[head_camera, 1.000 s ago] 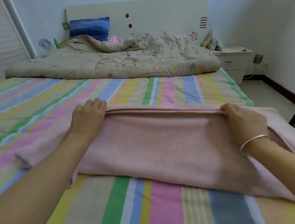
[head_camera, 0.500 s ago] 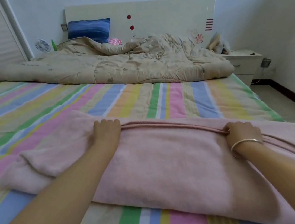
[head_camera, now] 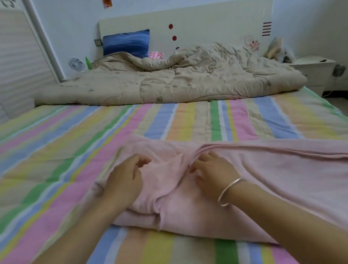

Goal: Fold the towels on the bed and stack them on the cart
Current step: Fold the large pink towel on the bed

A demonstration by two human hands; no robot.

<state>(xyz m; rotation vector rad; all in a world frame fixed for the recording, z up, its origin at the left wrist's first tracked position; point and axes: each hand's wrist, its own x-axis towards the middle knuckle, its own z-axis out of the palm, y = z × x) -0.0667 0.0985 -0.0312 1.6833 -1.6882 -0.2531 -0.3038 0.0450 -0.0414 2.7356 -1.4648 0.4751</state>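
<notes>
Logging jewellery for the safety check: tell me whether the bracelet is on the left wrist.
No, the silver bracelet circles the right wrist, just behind the right hand on the pink towel.

A pink towel (head_camera: 282, 176) is bunched on the striped bed (head_camera: 61, 144), lower right of frame. At centre, the left hand (head_camera: 124, 181) and right hand (head_camera: 213, 170) are laid on it, fingers loosely bent.
</notes>
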